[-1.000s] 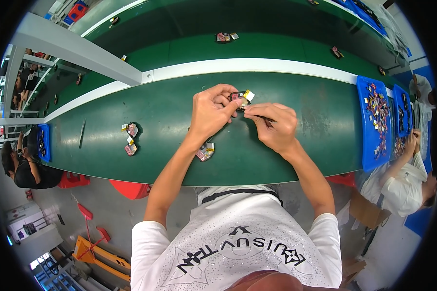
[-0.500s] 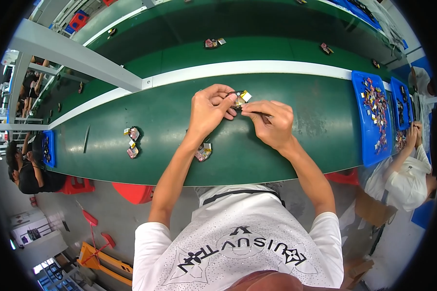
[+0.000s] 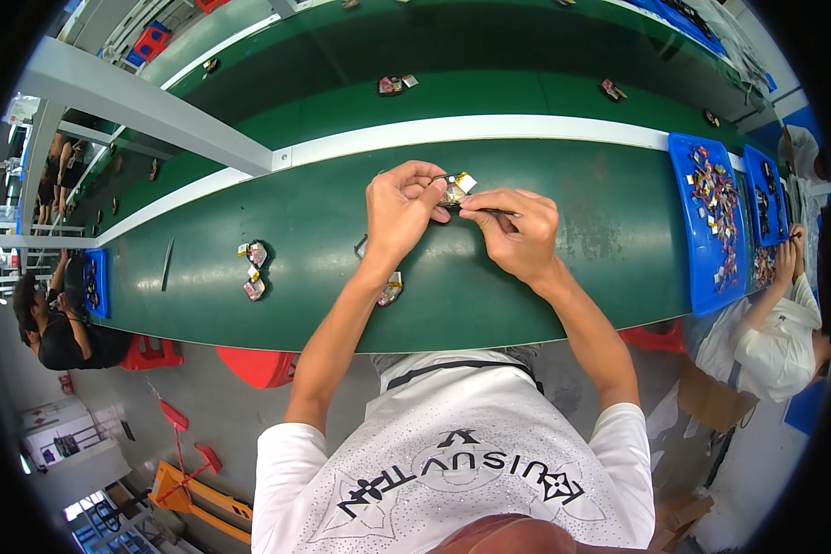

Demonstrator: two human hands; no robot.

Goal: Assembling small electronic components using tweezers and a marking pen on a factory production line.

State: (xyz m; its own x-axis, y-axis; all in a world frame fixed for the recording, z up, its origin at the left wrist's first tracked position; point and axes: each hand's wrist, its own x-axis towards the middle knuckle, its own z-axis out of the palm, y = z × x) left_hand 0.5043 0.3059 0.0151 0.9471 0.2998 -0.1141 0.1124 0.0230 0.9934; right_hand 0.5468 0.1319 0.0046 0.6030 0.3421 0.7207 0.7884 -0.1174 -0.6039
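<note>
My left hand [image 3: 401, 205] pinches a small electronic assembly [image 3: 453, 190] with a black casing and a white-and-yellow piece sticking up from it. My right hand [image 3: 515, 229] is closed round a thin dark tool [image 3: 500, 211], perhaps tweezers, with its tip at the assembly's lower edge. Fingers hide part of both. Below my left wrist lies a similar assembly [image 3: 391, 289], partly behind my forearm. Two more, an upper assembly [image 3: 255, 253] and a lower assembly [image 3: 253, 285], sit on the green table [image 3: 526, 309] to the left.
A slim pointed tool [image 3: 167, 264] lies at far left, near a blue bin [image 3: 94, 283]. At right stands a blue tray [image 3: 711, 226] full of small parts, with a co-worker's hands [image 3: 788, 258] beside it. Beyond the white rail [image 3: 379, 138], a green belt [image 3: 489, 97] carries scattered assemblies.
The assemblies on the belt beyond the rail have shifted slightly left. My hands stay almost in place, while the dark tool in my right hand has tilted a little flatter.
</note>
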